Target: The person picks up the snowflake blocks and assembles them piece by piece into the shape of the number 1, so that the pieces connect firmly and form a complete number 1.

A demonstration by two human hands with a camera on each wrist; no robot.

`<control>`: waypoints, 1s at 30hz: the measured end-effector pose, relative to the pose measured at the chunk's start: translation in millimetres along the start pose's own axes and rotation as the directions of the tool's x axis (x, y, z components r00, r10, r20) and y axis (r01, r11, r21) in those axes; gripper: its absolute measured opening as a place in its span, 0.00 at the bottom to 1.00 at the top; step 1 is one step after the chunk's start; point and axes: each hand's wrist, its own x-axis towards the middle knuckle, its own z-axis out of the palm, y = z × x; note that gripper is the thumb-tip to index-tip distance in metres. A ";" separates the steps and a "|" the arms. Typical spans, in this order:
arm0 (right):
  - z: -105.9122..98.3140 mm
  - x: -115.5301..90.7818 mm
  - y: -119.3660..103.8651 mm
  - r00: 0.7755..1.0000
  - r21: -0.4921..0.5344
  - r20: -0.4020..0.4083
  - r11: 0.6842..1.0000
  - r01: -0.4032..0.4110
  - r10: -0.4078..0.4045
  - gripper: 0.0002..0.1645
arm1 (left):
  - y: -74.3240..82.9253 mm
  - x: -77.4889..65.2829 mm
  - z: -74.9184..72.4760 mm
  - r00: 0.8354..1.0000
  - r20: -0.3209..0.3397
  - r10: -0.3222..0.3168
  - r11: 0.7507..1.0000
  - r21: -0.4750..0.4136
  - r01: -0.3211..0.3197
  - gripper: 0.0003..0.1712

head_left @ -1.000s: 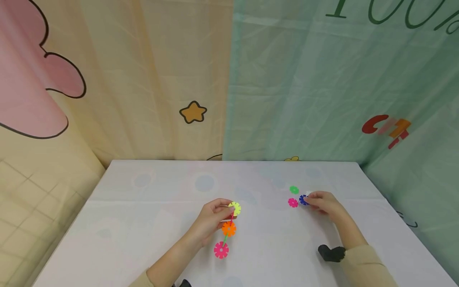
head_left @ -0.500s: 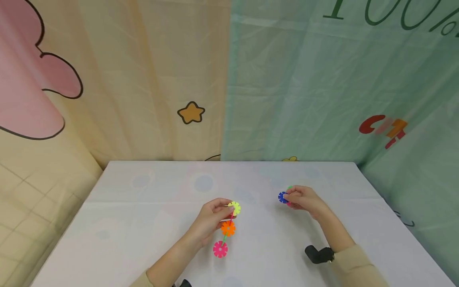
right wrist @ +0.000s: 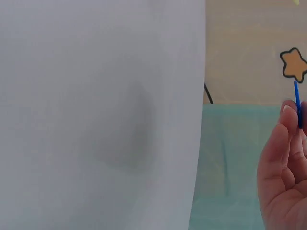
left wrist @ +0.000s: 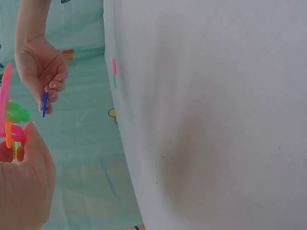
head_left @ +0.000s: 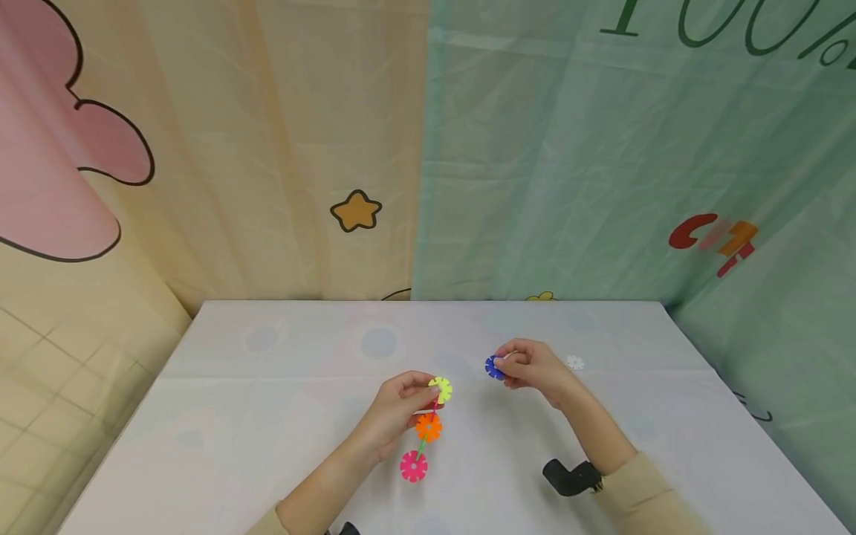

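In the head view my left hand pinches the yellow snowflake disc at the top of a linked chain. Below it hang an orange disc and a pink disc, joined by edge-on pieces, one pink and one green. Between thumb and fingers, my right hand holds a blue snowflake disc above the table, apart from the chain. The right wrist view shows this blue disc edge-on at the fingertips.
On the white table, a white disc lies behind the right wrist. A pink disc and a green disc lie on the table in the left wrist view; the right hand hides them in the head view. Curtains stand behind.
My right hand has moved left with the blue disc, away from the loose discs and toward the chain. The white disc has come into view. My left hand has hardly moved.
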 end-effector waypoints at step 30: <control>52.7 4.5 -19.6 0.989 0.148 0.104 0.985 0.088 -0.104 0.14 | -2.8 1.4 5.6 1.000 0.016 -0.001 1.000 -0.022 0.001 0.16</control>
